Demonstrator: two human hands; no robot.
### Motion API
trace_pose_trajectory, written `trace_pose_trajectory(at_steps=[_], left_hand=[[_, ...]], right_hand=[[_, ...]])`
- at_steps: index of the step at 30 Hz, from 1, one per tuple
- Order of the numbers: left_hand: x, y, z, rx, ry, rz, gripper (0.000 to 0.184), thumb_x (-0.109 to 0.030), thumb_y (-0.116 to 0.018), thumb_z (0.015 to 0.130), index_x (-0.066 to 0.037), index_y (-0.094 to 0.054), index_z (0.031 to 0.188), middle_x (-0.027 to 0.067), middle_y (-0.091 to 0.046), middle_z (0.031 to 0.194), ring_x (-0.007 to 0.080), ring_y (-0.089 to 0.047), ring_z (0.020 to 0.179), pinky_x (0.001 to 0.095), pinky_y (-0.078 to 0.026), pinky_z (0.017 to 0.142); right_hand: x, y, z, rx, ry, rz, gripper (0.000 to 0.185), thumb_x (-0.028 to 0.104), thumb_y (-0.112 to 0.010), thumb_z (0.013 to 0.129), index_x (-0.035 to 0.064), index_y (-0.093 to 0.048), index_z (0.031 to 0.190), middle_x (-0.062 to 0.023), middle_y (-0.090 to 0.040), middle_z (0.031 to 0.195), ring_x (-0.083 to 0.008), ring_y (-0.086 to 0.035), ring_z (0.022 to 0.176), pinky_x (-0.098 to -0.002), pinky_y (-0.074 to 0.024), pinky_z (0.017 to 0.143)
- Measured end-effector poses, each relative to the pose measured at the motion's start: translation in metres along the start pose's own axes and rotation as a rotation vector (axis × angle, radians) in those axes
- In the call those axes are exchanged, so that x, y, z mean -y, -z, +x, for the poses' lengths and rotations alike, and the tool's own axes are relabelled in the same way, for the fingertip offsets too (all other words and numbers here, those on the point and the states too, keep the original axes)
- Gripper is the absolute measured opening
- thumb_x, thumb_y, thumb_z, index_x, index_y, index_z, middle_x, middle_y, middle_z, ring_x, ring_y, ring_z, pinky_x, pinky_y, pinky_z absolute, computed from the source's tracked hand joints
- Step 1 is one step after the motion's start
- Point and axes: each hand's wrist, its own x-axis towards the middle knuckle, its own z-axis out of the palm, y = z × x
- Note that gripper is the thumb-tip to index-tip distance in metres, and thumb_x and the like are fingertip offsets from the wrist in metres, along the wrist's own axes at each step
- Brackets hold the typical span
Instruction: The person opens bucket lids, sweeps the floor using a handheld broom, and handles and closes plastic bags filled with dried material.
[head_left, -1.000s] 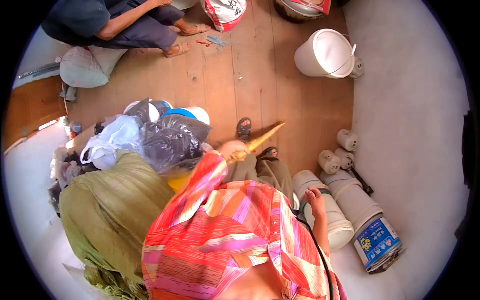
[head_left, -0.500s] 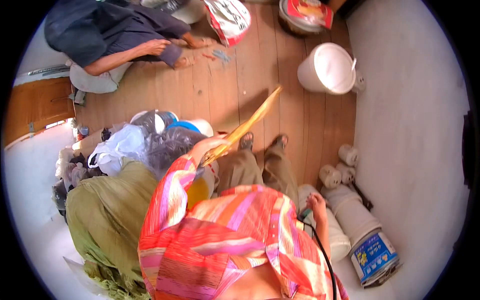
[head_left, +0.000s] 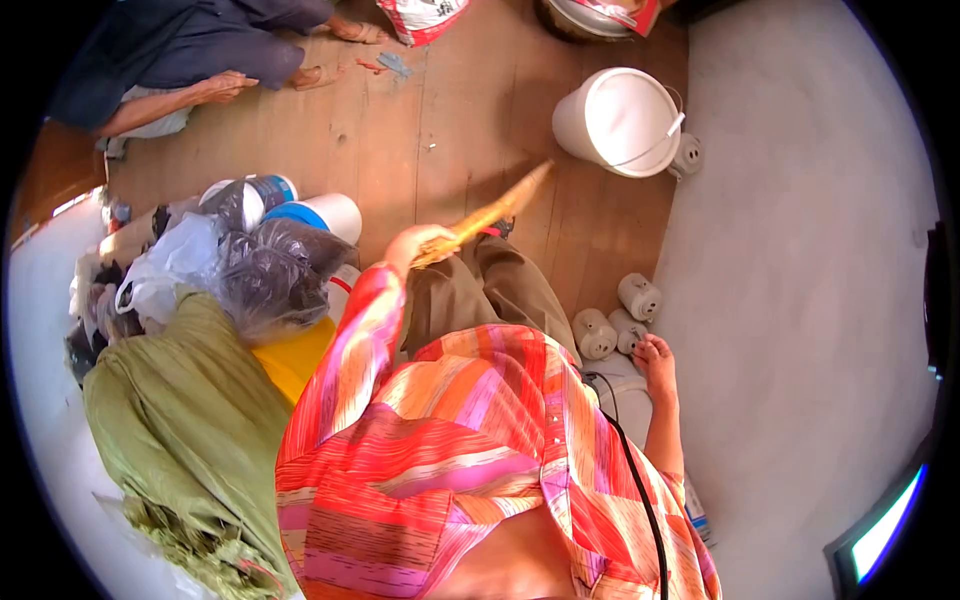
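My left hand [head_left: 417, 246] is wrapped round one end of a long, yellowish, flat stick-like object [head_left: 490, 215], which points up and to the right over the wooden floor. Its material is hard to make out. On the right side, my right hand [head_left: 655, 355] is raised beside small white containers [head_left: 596, 334], its fingers curled; nothing shows clearly between them. A dark cable runs down the striped shirt near my right arm.
Plastic bags [head_left: 275, 270], a green cloth sack [head_left: 190, 410] and tubs lie at the left. A white bucket [head_left: 632, 122] stands upper right by the wall [head_left: 800, 200]. Another person's hand [head_left: 226, 87] and legs are upper left, near a red-and-white bag [head_left: 424, 16].
The view has shifted, and the feet are now mostly hidden. My left hand still holds the yellowish object, now less steeply tilted than half a second ago. My right hand has moved up beside the small containers.
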Motion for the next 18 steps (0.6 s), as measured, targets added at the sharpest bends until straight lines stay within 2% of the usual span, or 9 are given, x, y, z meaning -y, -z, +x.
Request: trace_pose_trajectory(at_steps=[1, 4, 7, 10, 13, 15, 17, 18], left_hand=[[-0.019, 0.003, -0.022, -0.021, 0.131, -0.019, 0.033, -0.022, -0.06, 0.077, -0.001, -0.055, 0.101, 0.0082, -0.063, 0.087, 0.013, -0.058, 0.064, 0.0241, -0.049, 0.055], [-0.012, 0.035, -0.058, -0.153, 0.066, -0.159, 0.034, -0.022, -0.06, 0.077, -0.001, -0.054, 0.103, 0.0071, -0.062, 0.086, 0.0122, -0.057, 0.064, 0.0241, -0.049, 0.055], [-0.019, 0.028, -0.082, -0.286, 0.037, -0.229, 0.036, -0.021, -0.058, 0.079, -0.003, -0.049, 0.109, 0.0063, -0.061, 0.088, 0.0123, -0.057, 0.064, 0.0253, -0.05, 0.055], [-0.024, 0.003, -0.09, -0.157, -0.082, -0.24, 0.041, -0.018, -0.056, 0.081, -0.007, -0.041, 0.117, 0.0076, -0.057, 0.097, 0.0142, -0.057, 0.068, 0.0283, -0.051, 0.057], [-0.046, -0.038, -0.088, -0.101, -0.1, -0.327, 0.039, -0.016, -0.055, 0.08, -0.008, -0.041, 0.116, 0.0096, -0.057, 0.097, 0.0147, -0.057, 0.07, 0.0288, -0.051, 0.059], [-0.068, -0.054, -0.051, -0.045, -0.121, -0.321, 0.04, -0.018, -0.056, 0.08, -0.009, -0.041, 0.116, 0.0095, -0.056, 0.095, 0.0147, -0.056, 0.068, 0.0285, -0.051, 0.057], [-0.111, -0.071, -0.007, 0.043, -0.201, -0.269, 0.03, -0.019, -0.058, 0.079, -0.007, -0.048, 0.105, 0.0061, -0.059, 0.087, 0.0139, -0.057, 0.067, 0.0281, -0.05, 0.056], [-0.123, -0.078, 0.011, 0.037, -0.21, -0.222, 0.027, -0.021, -0.058, 0.079, -0.006, -0.051, 0.1, 0.0055, -0.059, 0.082, 0.0135, -0.057, 0.065, 0.0275, -0.049, 0.056]], right_hand=[[0.01, 0.004, 0.012, 0.041, -0.001, -0.004, 0.02, 0.014, -0.049, 0.086, 0.0057, -0.05, 0.105, -0.0032, -0.057, 0.088, -0.011, -0.055, 0.078, -0.0238, -0.047, 0.069], [0.031, 0.001, 0.042, 0.173, 0.022, 0.01, 0.021, 0.014, -0.049, 0.087, 0.0052, -0.05, 0.106, -0.0046, -0.057, 0.091, -0.0119, -0.055, 0.079, -0.0243, -0.047, 0.07], [0.064, -0.022, 0.053, 0.12, 0.001, -0.148, 0.022, 0.013, -0.049, 0.086, 0.0044, -0.05, 0.107, -0.0054, -0.057, 0.089, -0.0117, -0.055, 0.077, -0.0239, -0.0465, 0.069], [0.079, -0.037, 0.07, 0.235, 0.001, -0.216, 0.026, 0.015, -0.05, 0.086, 0.0029, -0.049, 0.109, -0.0082, -0.057, 0.093, -0.015, -0.057, 0.081, -0.0255, -0.0474, 0.071], [0.099, -0.053, 0.077, 0.283, -0.044, -0.302, 0.028, 0.015, -0.05, 0.085, 0.0015, -0.048, 0.109, -0.0085, -0.057, 0.094, -0.0157, -0.057, 0.081, -0.0267, -0.0476, 0.071], [0.115, -0.057, 0.086, 0.31, -0.024, -0.356, 0.03, 0.016, -0.05, 0.085, 0.0002, -0.048, 0.111, -0.009, -0.057, 0.094, -0.0162, -0.056, 0.081, -0.0276, -0.0476, 0.072], [0.145, -0.066, 0.084, 0.274, 0.005, -0.485, 0.033, 0.017, -0.05, 0.085, -0.0005, -0.048, 0.113, -0.0096, -0.057, 0.094, -0.0165, -0.056, 0.082, -0.028, -0.0474, 0.073], [0.166, -0.078, 0.056, 0.182, 0.038, -0.52, 0.034, 0.017, -0.049, 0.085, -0.0011, -0.047, 0.114, -0.01, -0.056, 0.095, -0.0168, -0.056, 0.083, -0.0281, -0.0472, 0.073]])
